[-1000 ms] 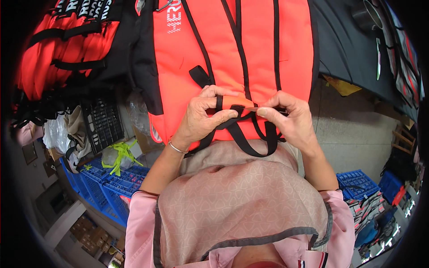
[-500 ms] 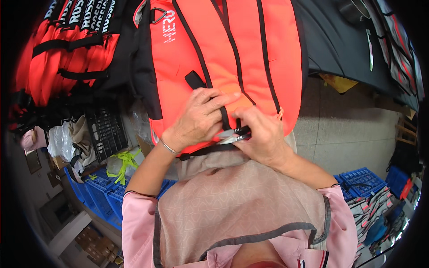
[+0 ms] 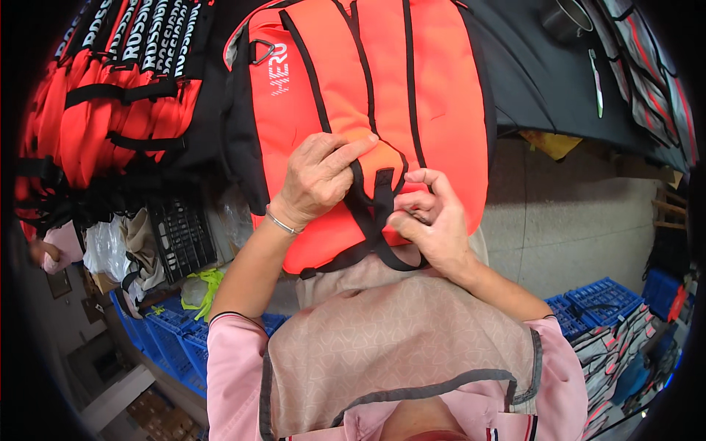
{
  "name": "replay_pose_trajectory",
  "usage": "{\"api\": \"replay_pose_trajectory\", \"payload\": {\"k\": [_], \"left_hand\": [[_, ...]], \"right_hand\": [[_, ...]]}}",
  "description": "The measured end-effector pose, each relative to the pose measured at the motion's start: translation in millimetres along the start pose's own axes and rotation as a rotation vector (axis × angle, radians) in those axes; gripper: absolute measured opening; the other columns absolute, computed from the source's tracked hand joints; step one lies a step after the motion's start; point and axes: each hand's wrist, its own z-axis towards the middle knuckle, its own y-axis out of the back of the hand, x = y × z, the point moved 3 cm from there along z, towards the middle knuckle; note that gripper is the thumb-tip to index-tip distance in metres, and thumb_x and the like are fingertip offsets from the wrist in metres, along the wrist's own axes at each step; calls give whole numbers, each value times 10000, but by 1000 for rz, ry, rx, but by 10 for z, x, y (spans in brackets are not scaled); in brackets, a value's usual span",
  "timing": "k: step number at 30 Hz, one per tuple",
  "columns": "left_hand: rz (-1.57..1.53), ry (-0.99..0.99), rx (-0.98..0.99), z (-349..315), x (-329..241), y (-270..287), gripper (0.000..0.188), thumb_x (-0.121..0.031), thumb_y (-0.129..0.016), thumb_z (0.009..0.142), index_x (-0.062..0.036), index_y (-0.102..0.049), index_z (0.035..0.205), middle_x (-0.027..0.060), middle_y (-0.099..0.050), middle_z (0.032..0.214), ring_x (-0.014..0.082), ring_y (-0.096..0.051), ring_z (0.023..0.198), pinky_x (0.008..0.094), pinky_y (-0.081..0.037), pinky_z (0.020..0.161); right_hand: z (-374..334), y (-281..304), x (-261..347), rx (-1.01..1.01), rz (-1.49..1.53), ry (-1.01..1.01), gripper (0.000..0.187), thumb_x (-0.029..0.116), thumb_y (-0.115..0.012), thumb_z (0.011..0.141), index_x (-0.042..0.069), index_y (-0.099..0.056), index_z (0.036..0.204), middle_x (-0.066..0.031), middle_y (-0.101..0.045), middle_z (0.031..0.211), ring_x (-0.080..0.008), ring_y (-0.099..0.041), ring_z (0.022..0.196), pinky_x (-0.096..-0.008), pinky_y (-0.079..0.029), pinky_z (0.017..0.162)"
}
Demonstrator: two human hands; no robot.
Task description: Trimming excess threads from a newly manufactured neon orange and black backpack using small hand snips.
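Observation:
A bright orange-red backpack (image 3: 456, 110) with black edging lies on the dark table and hangs toward me. My left hand (image 3: 320, 176) pinches the padded lower end of its shoulder strap (image 3: 384, 153), the index finger stretched along it. Black webbing (image 3: 382, 197) runs down from this end, and a loop of it hangs at the bag's bottom edge. My right hand (image 3: 435, 224) is curled beside the webbing, thumb and index finger near it. Mostly hidden in its palm are the thread snips, of which only a dark bit shows between the fingers.
Stacked red-orange bags with black straps (image 3: 125, 103) lie at the left. A metal cup (image 3: 568, 20) and a toothbrush (image 3: 596, 84) are on the dark table (image 3: 529, 81) at the right. Blue crates (image 3: 603, 300) stand on the floor at both sides; a black crate (image 3: 182, 234) is at left.
The strap end has been turned so its webbing tab shows. My right hand has opened slightly and drawn the snips' blades back from the webbing, into the palm. The view has shifted a little.

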Motion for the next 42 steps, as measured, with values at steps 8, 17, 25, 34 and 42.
{"api": "replay_pose_trajectory", "payload": {"k": [8,17,25,34,42], "left_hand": [[7,-44,130,140,-2,-14,120,-108,-667,595,-80,-552,572,-14,-679,1261,194,-567,774,318,-425,637],[-723,447,496,-53,-14,285,305,65,-603,601,-107,-781,779,-9,-711,865,210,-515,756,353,-453,736],[-1092,803,208,-222,-17,251,269,112,-582,669,-93,-751,719,10,-689,707,146,-548,820,296,-419,822],[-895,675,244,-361,-2,615,238,76,-600,596,-85,-756,675,39,-682,746,224,-571,846,338,-466,843],[-349,588,676,-945,-49,895,209,31,-575,741,-41,-752,825,79,-633,1296,304,-516,1325,511,-323,1157]], "right_hand": [[102,-101,167,-71,143,-220,635,15,-763,823,40,-324,1282,-71,-676,820,-93,-628,739,-236,-490,652],[566,89,565,-65,-539,282,145,85,-799,796,8,-694,860,32,-524,636,-35,-454,576,-223,-379,532],[1010,-107,74,81,-187,-24,206,196,-730,889,23,-689,783,40,-567,638,-36,-467,589,-244,-367,527],[861,139,288,-52,-311,80,231,230,-713,921,17,-688,835,72,-545,737,-37,-447,691,-251,-372,615],[858,948,593,-396,-458,308,115,102,-670,956,-8,-673,922,88,-527,760,-7,-428,691,-183,-366,614]]}}
